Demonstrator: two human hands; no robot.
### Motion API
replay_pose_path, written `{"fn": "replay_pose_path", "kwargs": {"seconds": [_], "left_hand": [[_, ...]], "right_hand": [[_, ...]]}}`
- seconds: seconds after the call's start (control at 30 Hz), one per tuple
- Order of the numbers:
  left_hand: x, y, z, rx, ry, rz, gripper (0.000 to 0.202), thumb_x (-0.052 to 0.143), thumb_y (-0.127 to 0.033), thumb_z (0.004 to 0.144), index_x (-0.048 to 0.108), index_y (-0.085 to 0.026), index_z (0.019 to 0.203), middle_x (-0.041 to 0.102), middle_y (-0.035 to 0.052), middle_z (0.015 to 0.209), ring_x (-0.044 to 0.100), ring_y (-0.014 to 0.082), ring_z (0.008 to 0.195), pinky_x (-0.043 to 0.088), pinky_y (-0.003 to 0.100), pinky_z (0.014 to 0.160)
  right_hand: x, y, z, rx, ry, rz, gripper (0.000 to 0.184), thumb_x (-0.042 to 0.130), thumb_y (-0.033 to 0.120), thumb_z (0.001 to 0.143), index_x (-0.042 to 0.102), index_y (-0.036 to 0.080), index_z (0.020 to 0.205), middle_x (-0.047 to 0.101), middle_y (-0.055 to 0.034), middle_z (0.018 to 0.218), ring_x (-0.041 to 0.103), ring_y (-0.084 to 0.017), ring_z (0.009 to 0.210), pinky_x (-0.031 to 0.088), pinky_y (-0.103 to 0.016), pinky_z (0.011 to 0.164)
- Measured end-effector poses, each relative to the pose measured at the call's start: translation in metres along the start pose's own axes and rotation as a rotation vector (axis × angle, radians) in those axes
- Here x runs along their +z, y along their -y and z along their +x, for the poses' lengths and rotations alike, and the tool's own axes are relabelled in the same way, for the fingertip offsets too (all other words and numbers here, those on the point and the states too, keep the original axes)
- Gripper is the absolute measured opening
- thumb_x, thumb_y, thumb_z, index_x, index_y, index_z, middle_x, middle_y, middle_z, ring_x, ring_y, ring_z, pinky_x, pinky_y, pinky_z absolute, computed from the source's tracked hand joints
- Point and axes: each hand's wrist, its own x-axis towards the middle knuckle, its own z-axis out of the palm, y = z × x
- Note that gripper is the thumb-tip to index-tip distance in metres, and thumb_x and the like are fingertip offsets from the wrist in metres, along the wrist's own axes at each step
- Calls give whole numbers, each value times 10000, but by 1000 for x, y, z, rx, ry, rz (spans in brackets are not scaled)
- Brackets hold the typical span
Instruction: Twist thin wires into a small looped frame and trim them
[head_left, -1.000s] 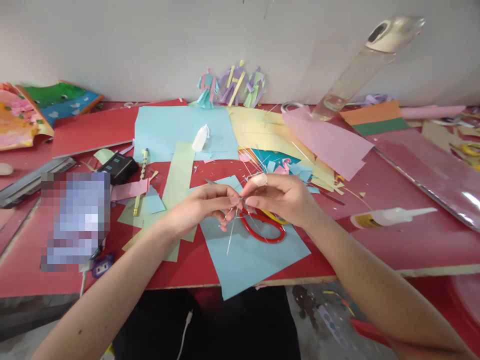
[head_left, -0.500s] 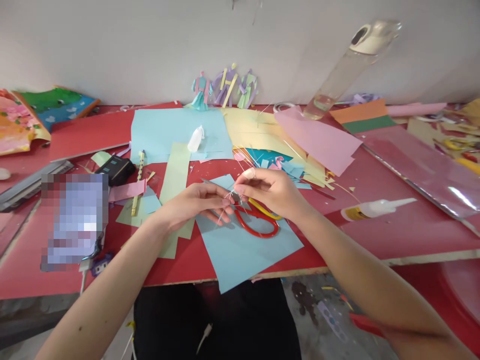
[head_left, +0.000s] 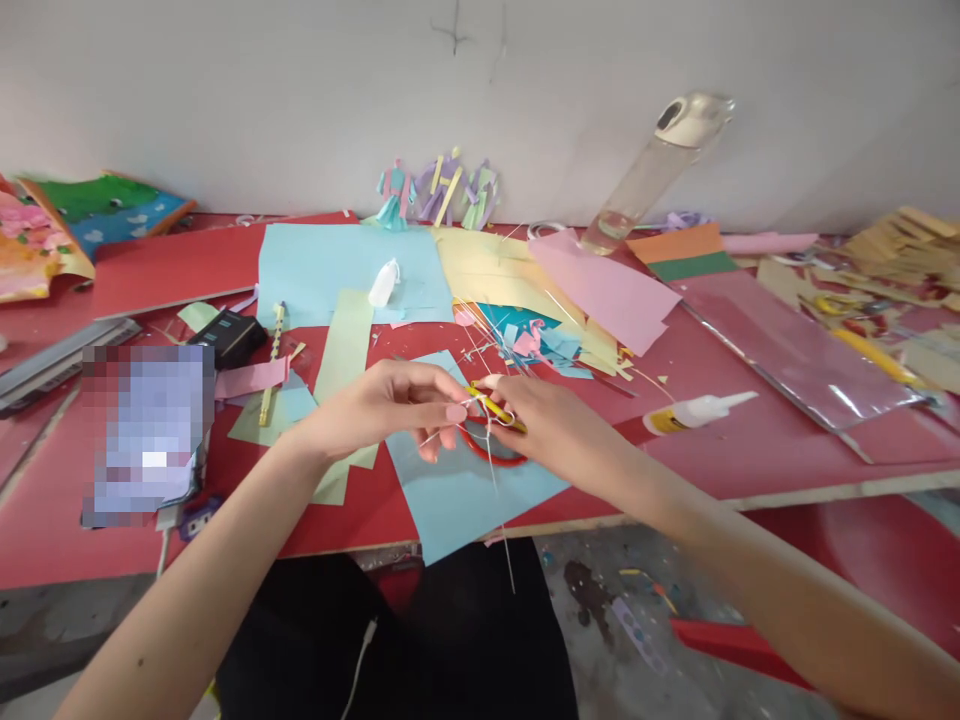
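Observation:
Between finger and thumb, my left hand (head_left: pixel 409 405) pinches a thin white strand (head_left: pixel 491 470); whether it is wire or thread I cannot tell. The strand forms small loops between my hands, and one long end hangs down past the table edge. My right hand (head_left: pixel 536 405) is closed at the loops, its fingertips pressed together on the strand and partly hidden. Right behind the loops lie scissors with a red and yellow handle (head_left: pixel 499 458), on a light blue sheet (head_left: pixel 450 510).
Coloured paper scraps and thin straight strands lie beyond my hands. A glue bottle (head_left: pixel 697 412) lies at right. A phone (head_left: pixel 150 435) and a pencil (head_left: pixel 273 365) are at left. Small paper figures (head_left: pixel 442 190) and a tilted water bottle (head_left: pixel 637 185) stand by the wall.
My right hand has turned palm-down and lowered slightly. The white strand now shows open loops and a long hanging end. The whole view has shifted a little to the right.

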Motion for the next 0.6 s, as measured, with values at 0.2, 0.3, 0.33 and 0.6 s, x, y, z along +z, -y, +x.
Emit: {"fn": "replay_pose_path", "kwargs": {"seconds": [0.2,0.3,0.33,0.6], "left_hand": [[25,-16,-34,-83,-88,-20,89,701,-221,832,695,-132,825,665,-11,594,619,78,481,508,160,476],[31,-8,-55,-126,-216,-84,127,720,-255,822,704,-130,807,665,-11,575,601,67,451,501,154,475],[33,-4,-60,-123,-241,-112,137,727,-266,818,705,-132,801,670,-11,583,598,64,446,505,156,479],[42,13,-62,-149,-145,-264,150,762,-256,784,714,-115,772,667,10,543,585,79,415,477,158,417]], "right_hand": [[-13,-4,11,170,27,435,319,641,245,770,559,212,1077,652,-43,873,640,-186,755,521,-311,637],[-20,-2,1,243,-29,701,487,707,346,746,538,221,1185,632,-58,914,653,-202,821,551,-323,668],[-22,0,-5,241,3,794,518,699,401,765,525,229,1222,631,-60,910,656,-209,836,558,-331,676],[-15,17,-57,51,63,787,671,720,726,611,491,259,1036,543,6,802,583,-181,703,542,-324,656]]}}
